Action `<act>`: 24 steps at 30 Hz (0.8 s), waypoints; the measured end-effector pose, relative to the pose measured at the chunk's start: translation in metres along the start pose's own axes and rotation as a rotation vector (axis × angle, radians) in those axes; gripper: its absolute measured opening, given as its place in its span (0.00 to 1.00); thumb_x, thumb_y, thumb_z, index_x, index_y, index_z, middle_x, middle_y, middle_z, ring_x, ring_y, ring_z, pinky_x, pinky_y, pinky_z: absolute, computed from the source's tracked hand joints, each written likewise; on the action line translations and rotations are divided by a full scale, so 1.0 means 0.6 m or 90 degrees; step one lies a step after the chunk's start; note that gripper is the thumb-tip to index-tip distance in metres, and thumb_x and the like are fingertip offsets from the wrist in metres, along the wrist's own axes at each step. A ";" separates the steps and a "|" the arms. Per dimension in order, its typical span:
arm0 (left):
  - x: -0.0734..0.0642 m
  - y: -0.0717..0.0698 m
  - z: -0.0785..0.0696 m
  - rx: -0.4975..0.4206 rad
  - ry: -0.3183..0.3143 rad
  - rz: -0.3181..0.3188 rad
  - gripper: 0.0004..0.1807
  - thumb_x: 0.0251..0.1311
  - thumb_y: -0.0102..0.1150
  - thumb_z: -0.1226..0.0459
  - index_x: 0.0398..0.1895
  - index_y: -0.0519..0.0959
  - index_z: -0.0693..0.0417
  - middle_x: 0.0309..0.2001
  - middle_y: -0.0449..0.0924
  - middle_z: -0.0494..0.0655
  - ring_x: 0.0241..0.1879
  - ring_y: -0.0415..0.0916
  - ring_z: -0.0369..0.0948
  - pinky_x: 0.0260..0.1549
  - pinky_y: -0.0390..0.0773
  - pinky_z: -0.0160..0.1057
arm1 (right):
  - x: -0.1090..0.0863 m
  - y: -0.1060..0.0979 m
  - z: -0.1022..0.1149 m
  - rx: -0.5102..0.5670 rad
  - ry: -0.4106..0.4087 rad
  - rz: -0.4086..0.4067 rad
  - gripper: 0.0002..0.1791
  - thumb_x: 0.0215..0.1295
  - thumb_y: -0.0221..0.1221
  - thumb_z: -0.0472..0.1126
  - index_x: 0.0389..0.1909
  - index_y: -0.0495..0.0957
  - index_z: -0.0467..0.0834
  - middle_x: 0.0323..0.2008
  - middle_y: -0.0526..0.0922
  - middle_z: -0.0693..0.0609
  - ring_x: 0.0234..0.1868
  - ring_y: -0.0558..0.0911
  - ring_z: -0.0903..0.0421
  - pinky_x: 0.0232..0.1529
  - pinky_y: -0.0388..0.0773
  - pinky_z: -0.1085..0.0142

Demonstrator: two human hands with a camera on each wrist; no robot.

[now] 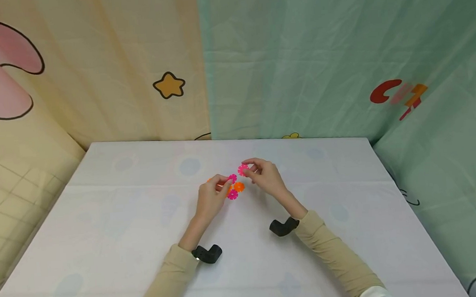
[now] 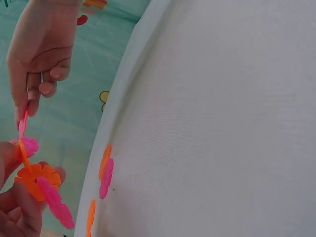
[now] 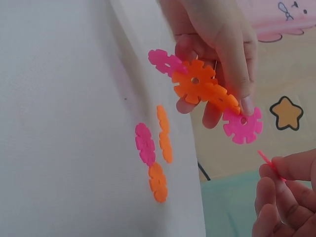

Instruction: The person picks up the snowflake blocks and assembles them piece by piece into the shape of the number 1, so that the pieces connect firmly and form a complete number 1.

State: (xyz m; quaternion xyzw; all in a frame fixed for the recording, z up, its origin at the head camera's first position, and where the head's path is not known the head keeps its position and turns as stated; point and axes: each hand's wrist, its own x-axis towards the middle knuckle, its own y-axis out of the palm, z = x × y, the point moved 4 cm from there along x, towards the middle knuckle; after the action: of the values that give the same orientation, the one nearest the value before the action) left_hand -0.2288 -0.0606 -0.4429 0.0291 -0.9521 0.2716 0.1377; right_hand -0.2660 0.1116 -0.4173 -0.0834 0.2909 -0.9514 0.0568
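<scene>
My left hand (image 1: pixel 210 201) pinches a chain of notched plastic snowflake discs, raised above the table. In the right wrist view, a pink disc (image 3: pixel 163 61), an orange disc (image 3: pixel 187 89), another orange disc (image 3: pixel 222 98) and a second pink disc (image 3: pixel 236 132) are joined at angles. Between thumb and fingertips, my right hand (image 1: pixel 267 178) holds a single pink disc (image 1: pixel 242 170), seen edge-on from the right wrist. That disc is close to the chain's pink end; a small gap shows between them there. Fingers hide parts of the chain.
Several loose discs lie on the white tabletop (image 1: pixel 115 230), among them a pink disc (image 3: pixel 145 143) and an orange disc (image 3: pixel 158 182). Curtains with cartoon prints (image 1: pixel 290 62) hang behind the table's far edge and along its sides.
</scene>
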 end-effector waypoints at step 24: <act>-0.001 0.004 -0.016 0.042 0.074 -0.018 0.08 0.61 0.62 0.61 0.38 0.82 0.55 0.30 0.86 0.50 0.29 0.81 0.42 0.27 0.79 0.31 | -0.008 0.003 0.030 0.005 -0.037 -0.012 0.11 0.64 0.60 0.38 0.46 0.83 0.41 0.25 0.79 0.46 0.21 0.74 0.56 0.22 0.73 0.72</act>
State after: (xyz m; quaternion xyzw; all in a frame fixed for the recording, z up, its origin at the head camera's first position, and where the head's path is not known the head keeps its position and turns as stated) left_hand -0.2262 -0.0535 -0.4364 0.0311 -0.9325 0.3019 0.1957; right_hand -0.2577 0.1013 -0.4042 -0.1132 0.2845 -0.9503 0.0564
